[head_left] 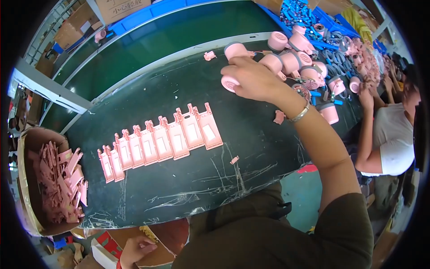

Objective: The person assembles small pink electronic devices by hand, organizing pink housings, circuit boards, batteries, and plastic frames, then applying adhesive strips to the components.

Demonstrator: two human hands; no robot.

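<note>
My right hand reaches over the far part of the dark table, fingers curled round a pink cup-shaped housing with a slotted round face. Just beyond its knuckles lies another pink housing with a grey rim. Below the table's near edge, my left hand hangs with loosely bent fingers, the thumb a little apart; I see nothing in it. Several flat pink panels lie side by side in a slanting row on the table. Small pink pieces are scattered to the right.
A cardboard box of pink parts stands at the left. More pink housings and blue parts are heaped at the far right. Beyond the table runs a green conveyor belt. A co-worker in a white shirt sits at the right.
</note>
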